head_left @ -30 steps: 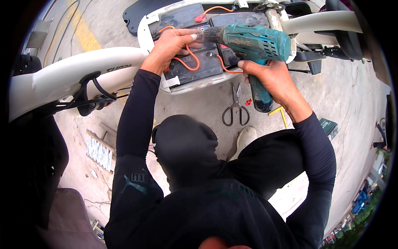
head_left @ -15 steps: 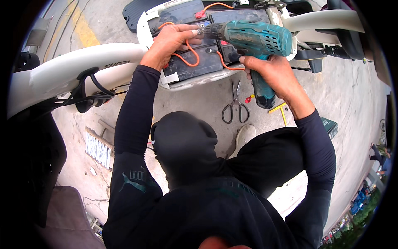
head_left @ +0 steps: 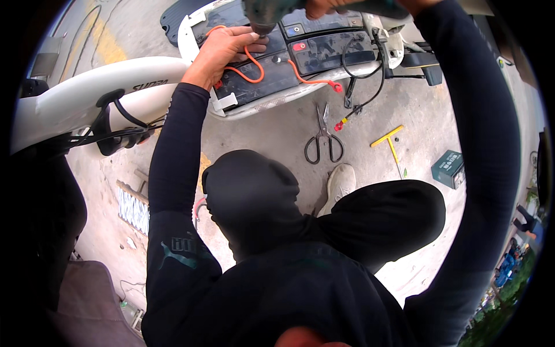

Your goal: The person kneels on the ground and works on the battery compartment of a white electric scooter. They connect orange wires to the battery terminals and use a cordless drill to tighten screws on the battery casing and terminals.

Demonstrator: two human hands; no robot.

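My left hand [head_left: 226, 52] is closed at the black batteries [head_left: 264, 84]. Its thumb and fingers pinch an orange cable [head_left: 261, 70] near its end; the tip is hidden under them. Right beside those fingertips is the chuck of a teal cordless drill [head_left: 276, 9], tilted nose-down. My right hand [head_left: 330, 6] grips the drill at the top edge of the view, where part of the hand and tool is cut off. A second orange cable [head_left: 306, 79] with a red-capped end lies loose over the front of the batteries.
A white vehicle frame [head_left: 110, 81] surrounds the battery tray on the left. On the concrete lie scissors [head_left: 324, 139], a yellow T-handle tool [head_left: 388, 136] and a small green box [head_left: 448, 169]. A black cable [head_left: 378, 87] hangs from the tray's right side.
My right hand has lifted the drill up and swung it over, from lying sideways to nose-down. My left hand has stayed near the same battery. The cables at the right are now uncovered.
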